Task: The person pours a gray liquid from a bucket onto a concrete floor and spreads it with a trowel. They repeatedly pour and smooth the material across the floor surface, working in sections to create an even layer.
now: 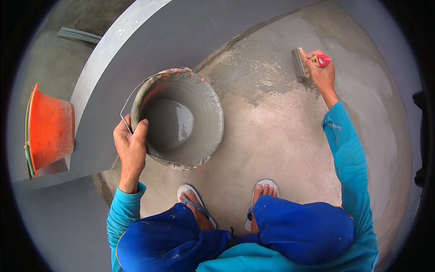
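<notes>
My left hand [131, 147] grips the near left rim of a bucket [210, 104], its thumb over the edge and the wire handle beside the fingers. Wet grey slurry [165, 124] lies in the bottom of the bucket, and dried grey crust coats its rim. Out at the far right, my right hand [322, 75] is closed on the handle of a wide flat paintbrush [301, 65] with a red handle end. The grey-caked bristles rest against the floor [281, 140], at the border of a wet grey coat. Fingertips of the right hand are partly hidden behind the handle.
A low curved grey wall [149, 41] with a pale top runs along the left. Beyond it, an orange bucket [52, 129] appears tipped sideways, and grey strips [79, 35] lie farther back. My sandalled feet [195, 204] stand on the bare floor; another wall curves along the right.
</notes>
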Motion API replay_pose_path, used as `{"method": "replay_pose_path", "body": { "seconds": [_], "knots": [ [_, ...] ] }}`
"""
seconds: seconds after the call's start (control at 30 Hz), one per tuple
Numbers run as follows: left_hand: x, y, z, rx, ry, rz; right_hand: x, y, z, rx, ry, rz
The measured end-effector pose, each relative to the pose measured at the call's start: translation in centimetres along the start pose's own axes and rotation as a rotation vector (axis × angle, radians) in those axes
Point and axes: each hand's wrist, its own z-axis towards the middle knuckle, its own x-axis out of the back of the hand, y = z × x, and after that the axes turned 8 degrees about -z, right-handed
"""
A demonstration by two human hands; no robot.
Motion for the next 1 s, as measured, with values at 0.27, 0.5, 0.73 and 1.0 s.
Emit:
{"method": "replay_pose_path", "body": {
  "seconds": [0.27, 0.5, 0.73, 1.0],
  "knots": [
    [-7.9, 2.0, 5.8, -0.099, -0.087, 0.284, 1.7, -10.7, -6.6, 0.226, -0.347, 0.85],
    [-14.1, 1.0, 7.5, -0.179, -0.18, 0.216, -7.6, -13.0, -7.1, -0.071, -0.235, 0.789],
    [-13.1, 0.4, 8.2, -0.277, -0.236, 0.212, -9.5, -14.5, -8.8, 0.223, -0.454, 0.627],
    [-13.3, 0.2, 8.9, -0.31, -0.278, 0.216, -5.4, -13.3, -4.6, 0.546, -0.725, 0.418]
  ]
}}
